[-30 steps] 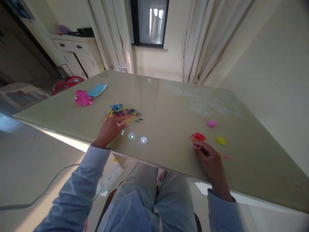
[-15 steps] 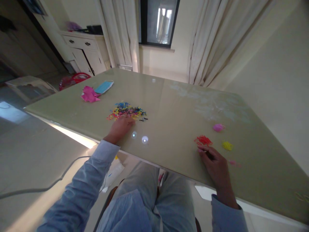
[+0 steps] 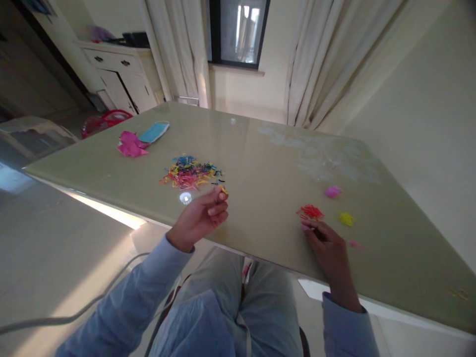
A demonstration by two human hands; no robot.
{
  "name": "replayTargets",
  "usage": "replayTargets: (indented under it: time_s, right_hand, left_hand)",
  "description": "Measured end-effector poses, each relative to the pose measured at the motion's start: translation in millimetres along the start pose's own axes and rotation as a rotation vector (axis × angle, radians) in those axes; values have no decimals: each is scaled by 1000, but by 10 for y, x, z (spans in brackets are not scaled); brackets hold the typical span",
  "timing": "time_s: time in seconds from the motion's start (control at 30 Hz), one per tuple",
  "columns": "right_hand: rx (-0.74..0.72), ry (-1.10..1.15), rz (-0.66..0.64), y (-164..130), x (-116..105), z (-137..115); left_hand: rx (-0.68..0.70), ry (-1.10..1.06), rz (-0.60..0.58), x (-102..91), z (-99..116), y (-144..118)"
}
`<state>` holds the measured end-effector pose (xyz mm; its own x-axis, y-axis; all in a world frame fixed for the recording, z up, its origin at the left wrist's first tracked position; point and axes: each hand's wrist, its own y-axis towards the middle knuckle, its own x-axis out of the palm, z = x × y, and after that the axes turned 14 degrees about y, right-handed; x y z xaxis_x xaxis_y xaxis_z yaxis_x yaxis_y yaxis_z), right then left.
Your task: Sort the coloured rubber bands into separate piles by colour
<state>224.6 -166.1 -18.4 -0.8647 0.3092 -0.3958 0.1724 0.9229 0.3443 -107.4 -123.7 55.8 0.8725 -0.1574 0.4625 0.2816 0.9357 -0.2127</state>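
My left hand [image 3: 203, 215] is raised over the table's near side, thumb and forefinger pinching a small yellow rubber band [image 3: 223, 190]. Just behind it lies a mixed pile of rubber bands [image 3: 191, 173] in blue, yellow, black, red and pink. My right hand [image 3: 329, 245] rests at the near edge of a small heap of red rubber bands [image 3: 311, 212]. Its fingertips are pressed together; whatever is between them is too small to name. Beyond that hand sit a purple-pink bundle [image 3: 332, 192], a yellow heap [image 3: 346, 218] and a few pink bands [image 3: 354, 243].
A crumpled pink wrapper [image 3: 132, 144] and a blue face mask [image 3: 154, 132] lie at the far left of the glossy table [image 3: 256, 173]. Whitish smears mark its far right. Faint yellowish loops [image 3: 458, 293] lie near the right edge. A grey cable [image 3: 74, 317] runs along the floor.
My left hand has lifted out of the mixed pile and come right and nearer, with a yellow rubber band in its fingertips. My right hand stays by the red heap.
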Motion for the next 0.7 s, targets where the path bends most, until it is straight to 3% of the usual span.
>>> replayTargets:
  time_s: [0.07, 0.13, 0.37, 0.47, 0.57, 0.7]
  right_hand:
    - [-4, 4, 3, -3, 6, -12]
    - [-1, 5, 3, -4, 10, -22]
    - [-14, -1, 4, 3, 39, -64]
    - [-26, -28, -8, -3, 63, -90]
    - [-35, -39, -36, -14, 81, -100]
    - [-20, -1, -25, -29, 94, -91]
  left_hand:
    - [-52, -184, -75, 153, -50, -63]
    - [-45, -237, -116, 256, -86, -76]
    - [-56, -76, -197, 493, -126, -13]
    - [-27, 80, -224, 680, -182, 93]
    - [51, 346, -262, 986, -317, 334]
    - [353, 769, -217, 1490, -572, 794]
